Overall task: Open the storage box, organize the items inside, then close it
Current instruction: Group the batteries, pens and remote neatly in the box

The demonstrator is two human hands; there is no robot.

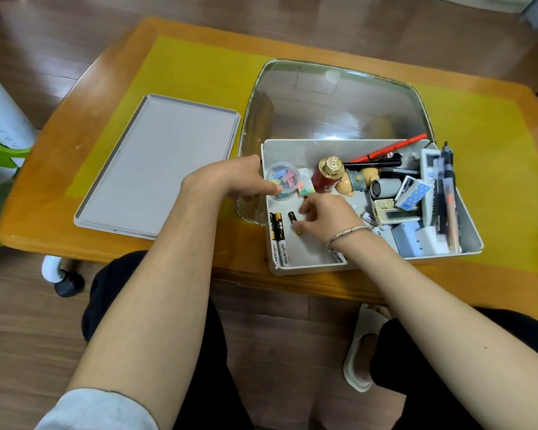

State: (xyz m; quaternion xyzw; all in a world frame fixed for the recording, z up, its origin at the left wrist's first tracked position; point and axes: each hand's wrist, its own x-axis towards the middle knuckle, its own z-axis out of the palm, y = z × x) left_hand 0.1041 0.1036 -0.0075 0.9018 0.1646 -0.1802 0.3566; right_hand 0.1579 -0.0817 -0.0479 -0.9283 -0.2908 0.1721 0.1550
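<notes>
**Hands working inside the open storage box**

I see the right hand (326, 217) low inside the storage box (308, 268), fingers curled down toward the floor of the box. Its fingertips pinch a small dark battery (292, 217), which lies just to the left of the hand. A thin bracelet (348, 233) circles the wrist.

The left hand (236, 178) rests over the box's left wall, fingers bent and touching a small clear tub of coloured clips (283, 180) in the back left corner. I cannot tell whether the fingers grip the tub or only touch it.

Two more batteries (277, 231) lie side by side along the left wall, just left of the pinched one and apart from the right hand. Behind the right hand stands a red bottle with a gold cap (328, 175), with a small figurine (359, 180) beside it. The right half of the box holds a crowded heap: a remote control (429, 169), pens (444, 193), a red marker (392, 148) leaning across the back wall, and white plugs (423, 242).

The box sits on a clear rounded tray (339, 97) on the yellow-topped table (199, 66). The box's flat grey lid (159, 162) lies on the table to the left, beside the left forearm.
</notes>
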